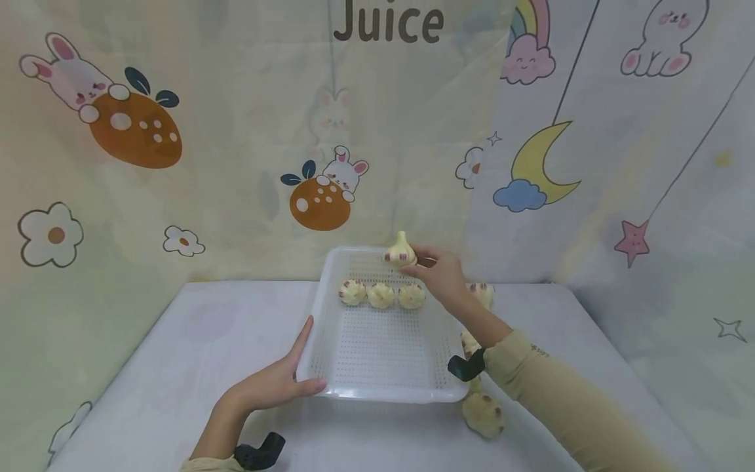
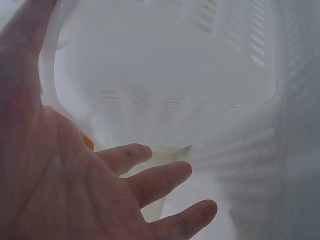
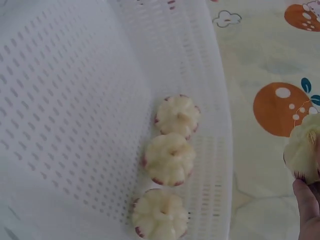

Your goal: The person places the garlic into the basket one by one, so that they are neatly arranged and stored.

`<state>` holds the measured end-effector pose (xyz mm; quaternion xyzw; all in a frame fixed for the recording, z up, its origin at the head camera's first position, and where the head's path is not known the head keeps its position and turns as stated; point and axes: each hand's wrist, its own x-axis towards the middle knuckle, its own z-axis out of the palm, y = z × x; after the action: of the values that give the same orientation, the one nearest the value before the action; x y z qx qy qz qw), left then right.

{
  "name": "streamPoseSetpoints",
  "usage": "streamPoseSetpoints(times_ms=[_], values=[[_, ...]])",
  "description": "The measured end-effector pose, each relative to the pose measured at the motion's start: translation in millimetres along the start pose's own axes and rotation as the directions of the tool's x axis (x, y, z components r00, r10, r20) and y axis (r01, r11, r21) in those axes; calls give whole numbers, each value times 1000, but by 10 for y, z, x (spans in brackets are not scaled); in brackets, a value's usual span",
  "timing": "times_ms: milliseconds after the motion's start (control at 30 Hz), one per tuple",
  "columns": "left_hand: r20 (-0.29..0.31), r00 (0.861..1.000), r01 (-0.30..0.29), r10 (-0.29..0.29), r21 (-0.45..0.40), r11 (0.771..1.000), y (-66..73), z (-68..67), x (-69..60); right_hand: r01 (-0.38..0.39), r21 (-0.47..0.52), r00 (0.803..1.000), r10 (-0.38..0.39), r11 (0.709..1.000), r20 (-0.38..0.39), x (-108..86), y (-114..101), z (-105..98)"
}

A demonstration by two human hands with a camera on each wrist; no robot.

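A white perforated plastic basket is tilted up, its near edge raised off the table. My left hand holds its near-left corner, thumb over the rim and index finger along the outer side. In the left wrist view, the other fingers spread out beneath the basket. Over the basket's far edge, my right hand pinches a garlic bulb with its stem pointing up. Inside, three garlic bulbs sit in a row near the far end, also seen as pale bulbs in the right wrist view.
To the right of the basket, more garlic bulbs lie on the white table, partly hidden by the basket and right arm. Behind the table hangs a printed cloth with cartoon rabbits and flowers.
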<state>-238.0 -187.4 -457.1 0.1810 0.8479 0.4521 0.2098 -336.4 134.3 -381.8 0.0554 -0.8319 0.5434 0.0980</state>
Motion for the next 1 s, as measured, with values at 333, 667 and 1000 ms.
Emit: streamPoseSetpoints(times_ms=[333,667,1000], values=[[0,1000,-11,11,3,1000,-15,12,9,37,-33,998,-35,999,59,-3,284,400],[-1,1000,-9,9,-3,1000,-9,4,26,-1,-95,994,11,995,110,-104,305,573],[-7,1000,5,-5,-13,1000,-13,-9,6,-38,-130,973,66,991,222,-119,350,661]])
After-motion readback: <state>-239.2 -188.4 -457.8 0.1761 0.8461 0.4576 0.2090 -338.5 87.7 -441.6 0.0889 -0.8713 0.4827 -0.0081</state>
